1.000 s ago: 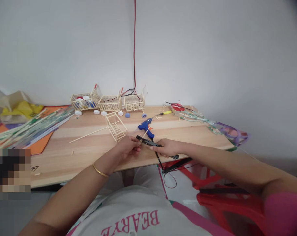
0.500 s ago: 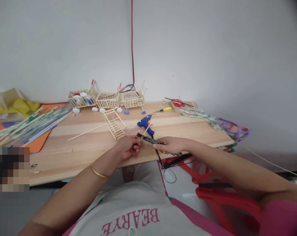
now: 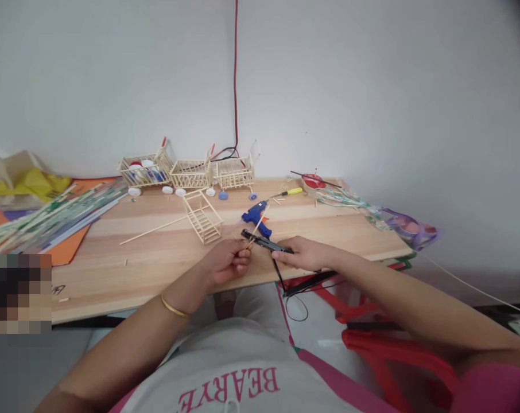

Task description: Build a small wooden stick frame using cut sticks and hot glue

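My left grip (image 3: 228,261) pinches a wooden stick (image 3: 260,219) slanting toward the blue hot-glue gun (image 3: 252,213), across black pliers (image 3: 266,243) my right grip (image 3: 305,252) clasps.

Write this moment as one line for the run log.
Left hand: holds thin stick | Right hand: grips black tool | On wooden table: blue glue gun, stick frame

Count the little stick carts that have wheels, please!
3, in a row by the wall: a left cart, a middle cart and a right cart with blue wheels. The stick frame nearer the left hand shows no wheels. None looks hidden.
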Action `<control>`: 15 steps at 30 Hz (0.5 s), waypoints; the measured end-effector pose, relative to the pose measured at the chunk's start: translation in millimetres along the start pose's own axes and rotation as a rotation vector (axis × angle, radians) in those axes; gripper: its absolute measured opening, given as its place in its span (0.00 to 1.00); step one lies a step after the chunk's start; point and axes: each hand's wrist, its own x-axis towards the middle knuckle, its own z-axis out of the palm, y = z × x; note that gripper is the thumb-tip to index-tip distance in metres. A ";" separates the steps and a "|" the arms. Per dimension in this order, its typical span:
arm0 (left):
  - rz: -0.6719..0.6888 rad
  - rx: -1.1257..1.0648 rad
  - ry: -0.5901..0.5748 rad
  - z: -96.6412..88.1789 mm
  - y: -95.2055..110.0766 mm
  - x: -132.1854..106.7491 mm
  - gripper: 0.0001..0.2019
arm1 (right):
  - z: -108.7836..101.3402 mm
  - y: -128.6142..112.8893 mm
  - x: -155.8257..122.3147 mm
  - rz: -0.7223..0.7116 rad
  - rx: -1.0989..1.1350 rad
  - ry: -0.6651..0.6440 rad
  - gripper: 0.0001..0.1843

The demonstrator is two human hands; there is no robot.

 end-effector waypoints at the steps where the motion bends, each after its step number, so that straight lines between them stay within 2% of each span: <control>1: 0.025 0.053 0.026 1.0 -2.2 -0.2 0.07 | 0.7 -0.7 -0.3 0.031 0.016 0.003 0.32; 5: 0.135 0.335 0.189 5.0 -8.2 1.3 0.06 | 0.6 -4.8 -0.9 0.107 0.060 0.010 0.32; 10: 0.360 0.751 0.432 3.8 -8.1 5.7 0.04 | -0.7 -10.1 -0.4 0.158 0.075 -0.003 0.34; 15: 0.450 0.908 0.496 1.2 -8.3 9.8 0.06 | 0.5 -17.6 1.7 0.193 0.025 0.015 0.36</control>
